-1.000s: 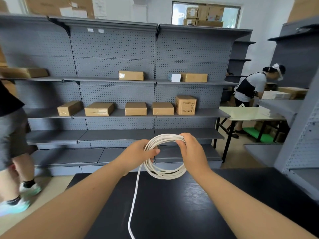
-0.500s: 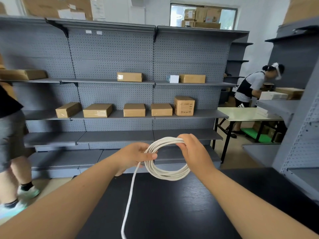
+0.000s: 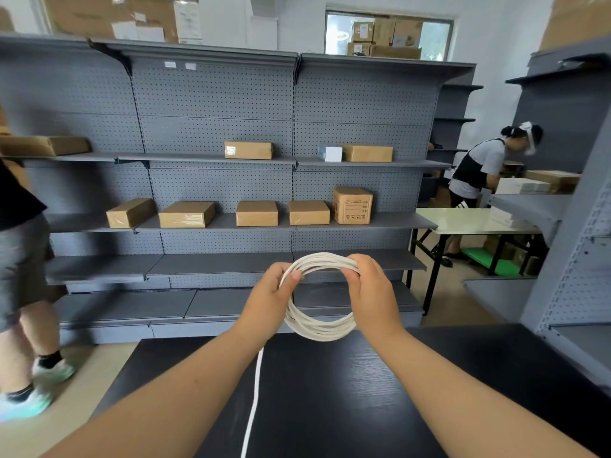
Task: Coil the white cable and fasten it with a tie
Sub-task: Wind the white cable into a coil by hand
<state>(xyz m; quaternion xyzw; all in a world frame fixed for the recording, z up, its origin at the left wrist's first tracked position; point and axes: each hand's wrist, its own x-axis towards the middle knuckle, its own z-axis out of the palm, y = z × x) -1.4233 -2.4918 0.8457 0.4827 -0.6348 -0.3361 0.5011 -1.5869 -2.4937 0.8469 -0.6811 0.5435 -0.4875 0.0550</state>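
Hardly anything has shifted over the last second: both hands hold the coil as before, and only the loose tail has swung a little across the tabletop [image 3: 347,408]. The cable [image 3: 319,332] is wound into a ring of several turns, held in the air above the tabletop's far edge. The left hand [image 3: 269,300] has its grip closed on the ring's left side, thumb pressed over the strands. The right hand [image 3: 372,292] has its fingers curled over the top right. The tail [image 3: 253,408] drops from behind the left wrist and runs toward me out of view, so I judge the coiling unfinished. I see no tie anywhere. My worry is that freeing one hand to fetch a tie could let the springy turns fan open. The trailing tail could also snag on the tabletop and drag loops out of the ring.
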